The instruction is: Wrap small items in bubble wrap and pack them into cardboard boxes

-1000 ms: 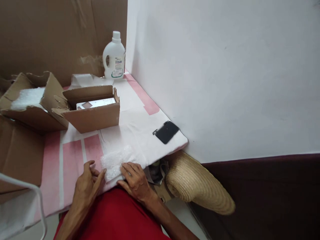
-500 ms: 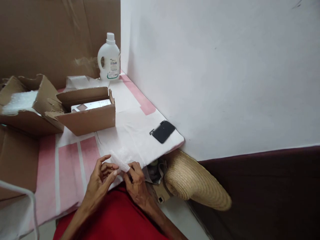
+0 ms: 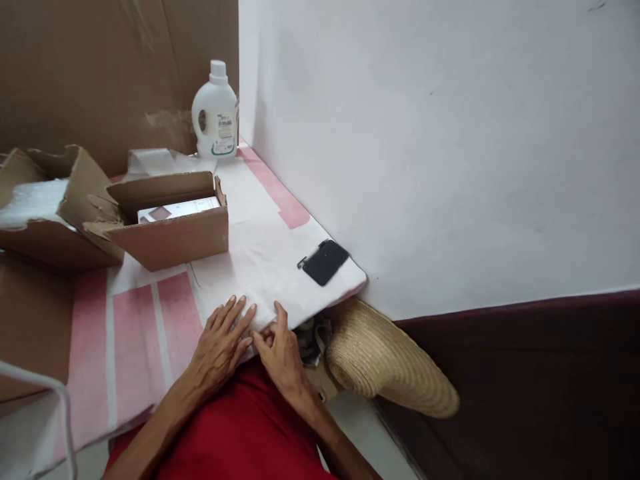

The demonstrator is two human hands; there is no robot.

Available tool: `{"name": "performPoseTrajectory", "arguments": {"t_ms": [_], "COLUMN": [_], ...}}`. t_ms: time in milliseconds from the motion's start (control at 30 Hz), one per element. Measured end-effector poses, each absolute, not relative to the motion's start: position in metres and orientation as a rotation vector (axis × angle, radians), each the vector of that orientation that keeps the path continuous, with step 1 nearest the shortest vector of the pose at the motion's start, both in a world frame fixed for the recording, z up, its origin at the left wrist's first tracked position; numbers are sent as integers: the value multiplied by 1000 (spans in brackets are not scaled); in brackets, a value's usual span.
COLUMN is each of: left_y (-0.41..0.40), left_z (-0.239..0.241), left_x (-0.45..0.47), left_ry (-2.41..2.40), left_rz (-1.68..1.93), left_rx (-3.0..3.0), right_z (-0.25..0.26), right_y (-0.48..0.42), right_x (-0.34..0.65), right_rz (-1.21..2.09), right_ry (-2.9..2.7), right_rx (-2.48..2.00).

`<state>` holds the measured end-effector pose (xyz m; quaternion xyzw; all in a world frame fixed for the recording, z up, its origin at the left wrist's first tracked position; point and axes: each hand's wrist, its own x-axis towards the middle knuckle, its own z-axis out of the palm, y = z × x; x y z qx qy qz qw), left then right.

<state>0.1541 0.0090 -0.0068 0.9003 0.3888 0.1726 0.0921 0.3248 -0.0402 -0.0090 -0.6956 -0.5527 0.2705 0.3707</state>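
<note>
Left hand [image 3: 220, 341] flat, palm down, fingers [image 3: 235, 313] stretched forward and slightly spread. Left forearm bare, runs from lower left up toward centre. Right hand [image 3: 281, 352] just beside left, thumb side touching left fingertips, index finger extended forward, other fingers curled under. Right forearm bare, angles in from lower right. Wrists both straight.

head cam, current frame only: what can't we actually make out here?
- Whatever lies under the left hand and right hand: covered by the palms, head view.
- Bottle label: too small to read.
- White box in the carton: mostly hidden by the carton wall.
- Dark items beside the straw hat: shadowed under the table edge.
</note>
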Motion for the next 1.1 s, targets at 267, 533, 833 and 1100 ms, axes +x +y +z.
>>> {"name": "performPoseTrajectory", "arguments": {"t_ms": [267, 533, 833, 1100], "left_y": [7, 15, 22, 44], "left_z": [-26, -26, 6, 4], "left_x": [155, 154, 136, 149], "left_ry": [1159, 1103, 898, 971], "left_rz": [433, 403, 595, 812], "left_rx": [2815, 2765, 2597, 2688], "right_z": [25, -25, -16, 25], "right_y": [-36, -31, -25, 3], "right_x": [335, 326, 352, 342], "right_rz": [156, 286, 246, 157], "right_ry": [-1891, -2103, -2212, -2308], "right_rx": [-1664, -1638, -1480, -1450]}}
